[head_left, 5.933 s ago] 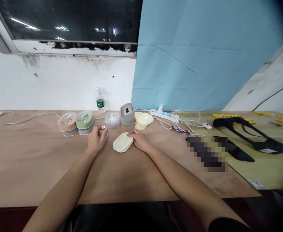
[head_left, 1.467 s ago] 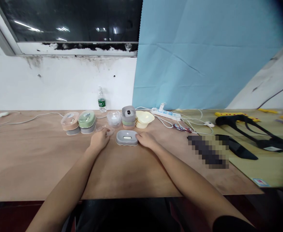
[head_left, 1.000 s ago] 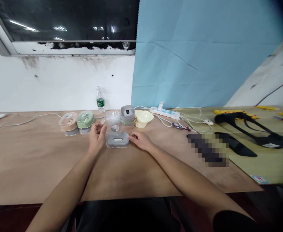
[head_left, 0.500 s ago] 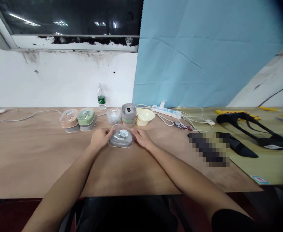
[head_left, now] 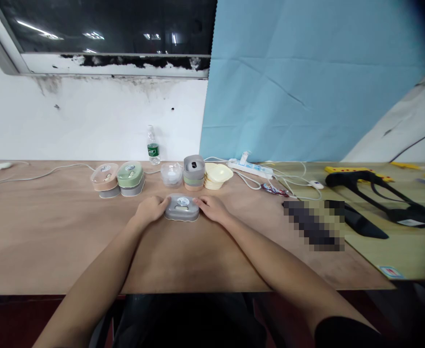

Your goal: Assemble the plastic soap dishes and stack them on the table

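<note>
A grey box (head_left: 182, 215) with a see-through lid (head_left: 189, 202) stands on the tabletop in front of me. The lid lies level over the box and carries a round white sticker and a small pale piece near its middle. At the box's left side, my left hand (head_left: 150, 210) is closed, its thumb on the lid's edge. My right hand (head_left: 212, 209) grips the opposite side, thumb at the rim and the other fingers mostly hidden. Just behind stand a pile of clear lids (head_left: 171, 175), nested grey, green and pink bases (head_left: 193, 170) and cream bowls (head_left: 218, 175).
Lidded pink (head_left: 105, 180) and green (head_left: 129, 178) boxes sit on grey ones at the back left. A water bottle (head_left: 153, 152) stands by the wall. A power strip (head_left: 250, 167) with cables lies behind, and a black strap-like frame (head_left: 389, 208) lies right.
The clear lid has gone from tilted up at the back to lying level on the grey box. Both hands have stayed at its sides, moving only slightly.
</note>
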`<state>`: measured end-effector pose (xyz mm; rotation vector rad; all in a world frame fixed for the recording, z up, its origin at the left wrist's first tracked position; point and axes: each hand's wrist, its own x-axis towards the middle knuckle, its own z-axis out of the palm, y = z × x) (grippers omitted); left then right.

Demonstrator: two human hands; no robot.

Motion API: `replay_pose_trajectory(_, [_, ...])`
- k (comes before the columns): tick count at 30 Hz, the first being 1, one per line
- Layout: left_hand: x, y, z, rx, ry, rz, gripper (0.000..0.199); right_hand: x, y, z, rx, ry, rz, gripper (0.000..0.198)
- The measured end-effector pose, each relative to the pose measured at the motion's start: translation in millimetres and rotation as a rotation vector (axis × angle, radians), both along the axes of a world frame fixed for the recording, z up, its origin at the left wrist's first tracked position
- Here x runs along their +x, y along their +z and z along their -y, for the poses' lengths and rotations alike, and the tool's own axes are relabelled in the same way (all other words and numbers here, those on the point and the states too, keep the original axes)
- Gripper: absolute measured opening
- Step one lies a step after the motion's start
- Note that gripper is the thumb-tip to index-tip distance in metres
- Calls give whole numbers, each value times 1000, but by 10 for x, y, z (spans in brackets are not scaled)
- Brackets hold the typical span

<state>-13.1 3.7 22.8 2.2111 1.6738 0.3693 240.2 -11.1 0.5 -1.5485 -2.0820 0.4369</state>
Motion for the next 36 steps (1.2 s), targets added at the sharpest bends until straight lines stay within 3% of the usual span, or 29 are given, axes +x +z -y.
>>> replay_pose_trajectory(6, [-53, -33, -68, -109, -33, 150, 66, -16, -7, -9, -9, -49, -21, 61])
replay_pose_trajectory(13, [-116, -6, -80, -331, -143, 359, 63, 31, -25, -12, -8, 24, -16, 59])
replay_pose_trajectory(15, [-124, -3, -80, -293, -141, 347, 63, 40, -27, -15, 0, 28, -12, 59])
replay_pose_trajectory(18, [-127, -5, -86, -37, -54, 337, 58, 40, -35, -22, 5, 18, -26, 58])
replay_pose_trajectory(20, [-116, -11, -85, 111, -72, 370, 64, 39, -45, -34, 1, 1, -37, 58])
replay_pose_trajectory(22, [-93, -29, -76, 99, -204, 417, 69, 44, -56, -51, 6, -22, -54, 56])
replay_pose_trajectory(25, [-50, -88, -71, -46, -356, 512, 62, 65, -62, -76, 21, -62, -83, 56])
replay_pose_trajectory(27, [-34, -131, -93, -120, -319, 629, 64, 80, -62, -86, 24, -71, -95, 56])
replay_pose_trajectory(30, [-48, -153, -162, -185, -165, 875, 83, 91, -65, -90, 29, -65, -103, 56])
replay_pose_trajectory(36, [-114, -11, -208, -254, 0, 1326, 99, 94, -80, -91, 17, -65, -92, 54])
